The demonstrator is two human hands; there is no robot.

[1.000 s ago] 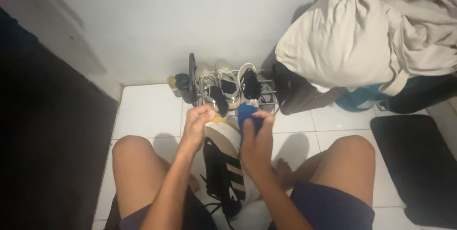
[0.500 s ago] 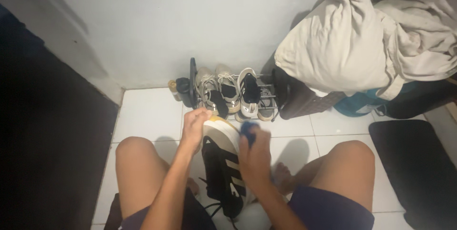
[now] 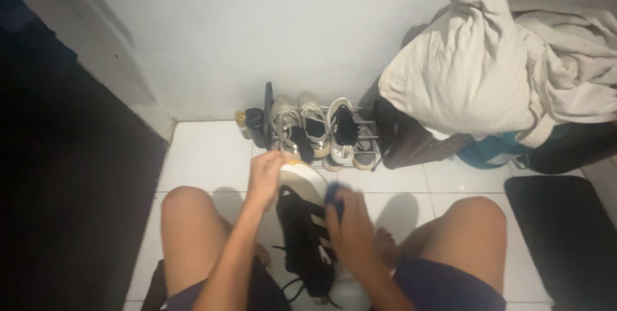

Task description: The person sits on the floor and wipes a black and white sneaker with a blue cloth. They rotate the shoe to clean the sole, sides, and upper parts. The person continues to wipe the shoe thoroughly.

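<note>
I sit on a white tiled floor with my knees apart. Between them stands a black sneaker (image 3: 303, 234) with white stripes and a pale sole, toe pointing away from me. My left hand (image 3: 267, 176) grips the toe end of its sole. My right hand (image 3: 350, 230) holds a blue cloth (image 3: 334, 196) bunched in its fingers and presses it against the right side of the sneaker.
A small metal shoe rack (image 3: 366, 132) with several pale sneakers stands against the white wall ahead. A dark bottle (image 3: 255, 124) is to its left. A heap of cream laundry (image 3: 488, 73) sits at right, a black mat (image 3: 565, 240) beneath it. A dark surface fills the left.
My right hand has slid down the shoe's side towards me with the blue cloth. The left hand stays on the toe. The view has shifted slightly.
</note>
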